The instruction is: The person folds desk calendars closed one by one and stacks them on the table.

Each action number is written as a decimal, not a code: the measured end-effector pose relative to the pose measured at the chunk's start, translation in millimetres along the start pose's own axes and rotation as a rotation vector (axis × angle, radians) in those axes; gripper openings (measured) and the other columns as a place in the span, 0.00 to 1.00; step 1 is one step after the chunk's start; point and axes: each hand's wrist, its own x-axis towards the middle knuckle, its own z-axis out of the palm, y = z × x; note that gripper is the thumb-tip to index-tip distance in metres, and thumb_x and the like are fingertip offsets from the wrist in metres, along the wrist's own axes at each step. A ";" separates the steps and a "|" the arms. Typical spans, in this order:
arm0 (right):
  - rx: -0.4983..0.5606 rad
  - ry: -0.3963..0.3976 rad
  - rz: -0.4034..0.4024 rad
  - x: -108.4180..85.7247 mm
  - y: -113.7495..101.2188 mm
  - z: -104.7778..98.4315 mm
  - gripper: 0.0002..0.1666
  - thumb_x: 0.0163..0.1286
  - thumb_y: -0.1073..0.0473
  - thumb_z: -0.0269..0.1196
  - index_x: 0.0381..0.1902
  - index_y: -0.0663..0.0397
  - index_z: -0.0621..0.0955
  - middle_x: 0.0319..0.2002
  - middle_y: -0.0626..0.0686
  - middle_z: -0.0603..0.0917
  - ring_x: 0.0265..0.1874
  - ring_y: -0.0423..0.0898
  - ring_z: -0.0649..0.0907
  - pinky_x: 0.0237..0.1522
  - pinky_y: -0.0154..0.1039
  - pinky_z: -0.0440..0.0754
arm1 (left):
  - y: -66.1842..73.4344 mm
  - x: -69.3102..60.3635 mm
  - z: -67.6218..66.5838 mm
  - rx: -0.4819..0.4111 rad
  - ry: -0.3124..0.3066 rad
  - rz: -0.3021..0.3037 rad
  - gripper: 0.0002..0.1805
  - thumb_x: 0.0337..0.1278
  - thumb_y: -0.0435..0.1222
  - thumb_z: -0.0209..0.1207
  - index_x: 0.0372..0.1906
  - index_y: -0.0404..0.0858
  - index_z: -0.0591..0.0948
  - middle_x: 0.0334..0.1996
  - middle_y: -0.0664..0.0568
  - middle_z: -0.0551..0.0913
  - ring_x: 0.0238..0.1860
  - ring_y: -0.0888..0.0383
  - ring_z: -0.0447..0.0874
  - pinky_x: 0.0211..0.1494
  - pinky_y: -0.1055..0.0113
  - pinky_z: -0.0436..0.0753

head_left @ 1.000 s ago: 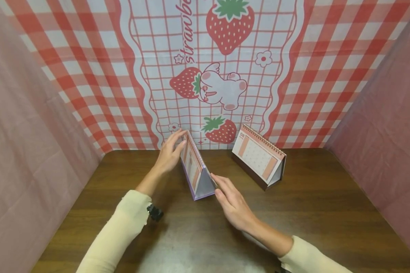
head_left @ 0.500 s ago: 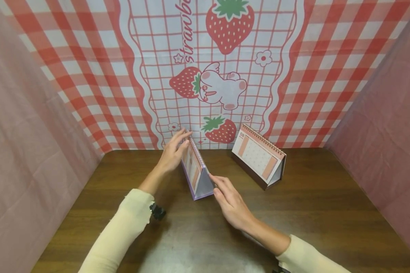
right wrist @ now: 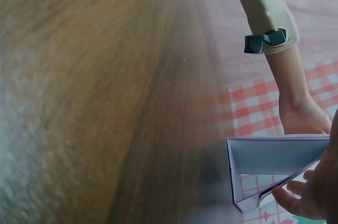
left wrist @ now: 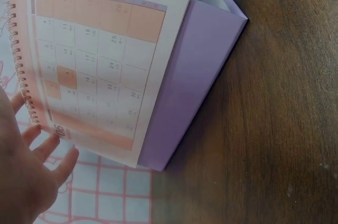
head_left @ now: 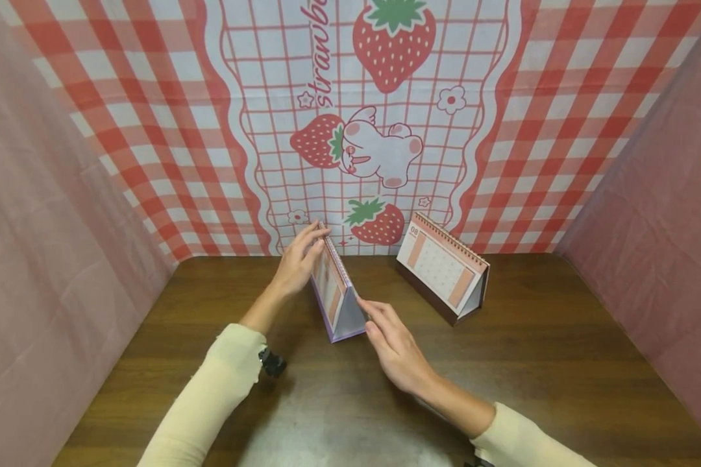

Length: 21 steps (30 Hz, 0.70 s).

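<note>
A purple desk calendar [head_left: 330, 285] stands upright like a tent, its near end facing me. My left hand [head_left: 296, 263] is at its far upper corner, fingertips by the spiral binding. In the left wrist view the fingers of the left hand [left wrist: 29, 163] are spread beside the page marked 06, above the purple base [left wrist: 185, 84]. My right hand [head_left: 398, 347] lies along the calendar's right side near the close end, fingers nearly straight. The right wrist view shows the calendar's hollow triangular end [right wrist: 280, 152], with fingertips of the right hand [right wrist: 317, 192] at its edge.
A second desk calendar [head_left: 441, 266], with a dark brown base and the page 08, stands to the right on the wooden table [head_left: 537, 363]. Behind hangs a red checked strawberry cloth [head_left: 380, 149]. Pink curtains [head_left: 64, 227] close off both sides.
My left hand has shifted slightly right, its fingertips now over the calendar's top edge. The right hand has edged a little left. Both calendars look unmoved.
</note>
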 end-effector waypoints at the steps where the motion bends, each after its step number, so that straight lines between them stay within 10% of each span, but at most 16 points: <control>1: 0.000 0.002 -0.001 0.1 0.0 0.4 0.29 0.92 0.57 0.51 0.86 0.49 0.73 0.76 0.57 0.81 0.73 0.58 0.84 0.75 0.65 0.83 | 0.2 -0.2 0.2 0.001 0.002 0.002 0.27 0.90 0.46 0.49 0.80 0.38 0.78 0.90 0.36 0.63 0.91 0.30 0.59 0.91 0.25 0.59; 21: -0.019 0.045 -0.004 1.7 0.0 3.1 0.28 0.91 0.59 0.52 0.83 0.54 0.76 0.75 0.58 0.81 0.72 0.58 0.84 0.73 0.62 0.84 | 0.8 -0.8 3.0 -0.013 0.005 -0.009 0.28 0.90 0.45 0.47 0.79 0.36 0.77 0.91 0.36 0.62 0.92 0.31 0.57 0.91 0.26 0.60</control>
